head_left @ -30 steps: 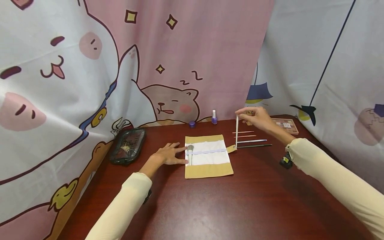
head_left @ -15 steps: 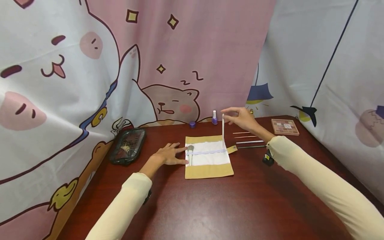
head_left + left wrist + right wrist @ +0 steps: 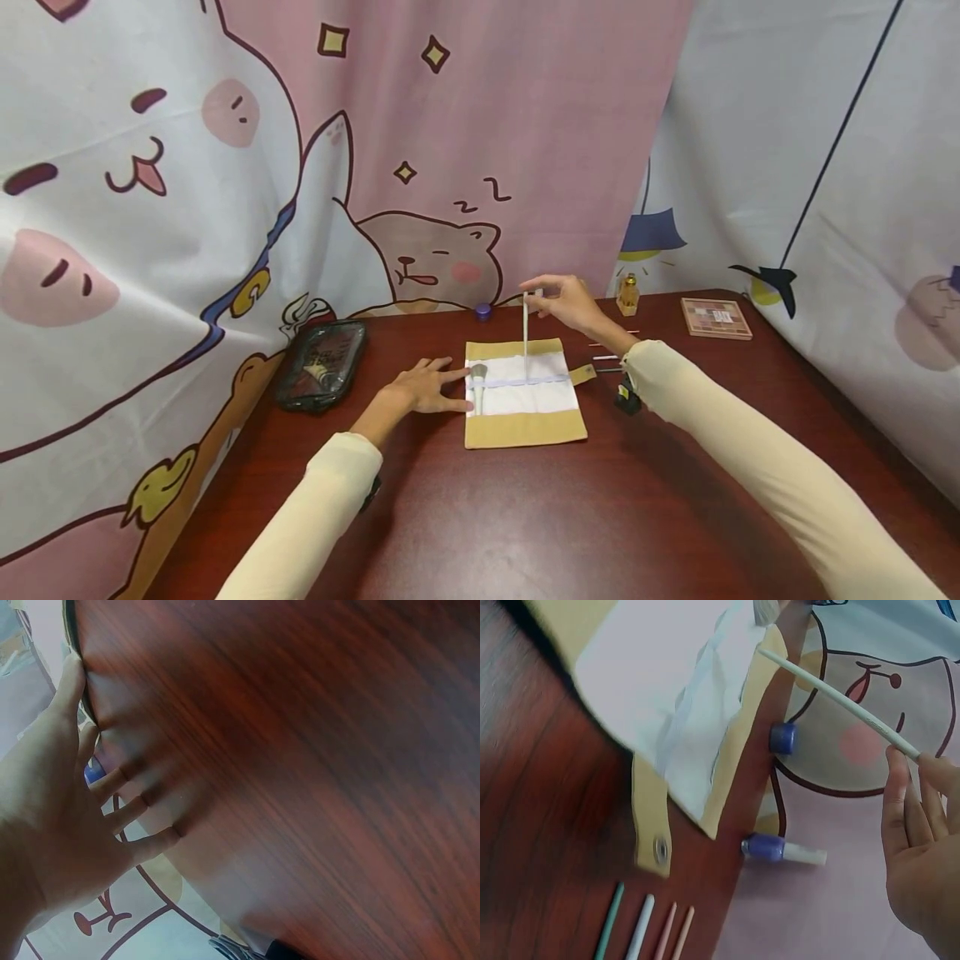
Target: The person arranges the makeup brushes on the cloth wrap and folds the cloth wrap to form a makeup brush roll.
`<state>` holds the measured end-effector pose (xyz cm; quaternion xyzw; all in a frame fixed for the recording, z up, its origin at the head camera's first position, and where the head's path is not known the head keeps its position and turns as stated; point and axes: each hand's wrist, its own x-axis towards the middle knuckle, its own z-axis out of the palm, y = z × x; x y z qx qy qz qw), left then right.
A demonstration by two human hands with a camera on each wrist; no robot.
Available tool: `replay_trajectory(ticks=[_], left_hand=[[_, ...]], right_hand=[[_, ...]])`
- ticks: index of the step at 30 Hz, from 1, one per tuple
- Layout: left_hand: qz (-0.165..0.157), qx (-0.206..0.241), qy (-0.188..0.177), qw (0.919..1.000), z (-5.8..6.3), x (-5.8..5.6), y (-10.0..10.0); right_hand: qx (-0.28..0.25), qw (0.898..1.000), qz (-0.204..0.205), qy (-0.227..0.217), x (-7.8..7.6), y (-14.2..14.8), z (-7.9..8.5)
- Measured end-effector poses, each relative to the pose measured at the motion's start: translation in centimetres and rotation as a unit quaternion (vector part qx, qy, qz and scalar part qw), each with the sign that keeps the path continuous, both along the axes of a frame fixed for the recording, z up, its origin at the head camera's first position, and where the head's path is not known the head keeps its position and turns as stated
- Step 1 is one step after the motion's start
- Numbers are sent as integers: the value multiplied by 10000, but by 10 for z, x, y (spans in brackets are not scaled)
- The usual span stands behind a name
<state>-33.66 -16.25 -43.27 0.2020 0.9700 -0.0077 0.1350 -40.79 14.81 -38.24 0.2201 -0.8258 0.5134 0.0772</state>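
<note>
A yellow and white cloth brush roll (image 3: 525,429) lies unfolded on the table, with a lavender band across its middle. Near its left edge, a white-handled makeup brush (image 3: 478,392) is tucked under the band. My left hand (image 3: 422,388) rests at that edge, fingers spread, thumb and index tips on the cloth. Over the roll, my right hand (image 3: 567,302) pinches a slim white stick (image 3: 526,333) by its top end. The stick points down, its lower end at the band in the head view. The right wrist view shows the fingertips and thumb holding the stick (image 3: 840,701).
Several thin sticks (image 3: 640,926) lie right of the roll, beside its snap strap (image 3: 652,817). Behind are a purple jar (image 3: 482,312), purple nail polish (image 3: 784,849) and a yellow perfume bottle (image 3: 628,296). A makeup palette (image 3: 716,318) sits far right, a clear black-edged pouch (image 3: 322,362) left.
My right hand has carried the white stick leftward, from beside the snap strap to over the middle of the roll. The left hand has stayed in place.
</note>
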Motion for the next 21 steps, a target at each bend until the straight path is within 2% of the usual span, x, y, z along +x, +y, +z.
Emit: replay_trajectory(ticks=[9,21], left_hand=[[39,-45,-28,10000,0,-2,-1],[23,-57,-59,10000,0,-2,-1]], right_hand=[[-106,9999,-15,42,-7,-24,-12],[-475,9985,147,-233,-12,-44,-24]])
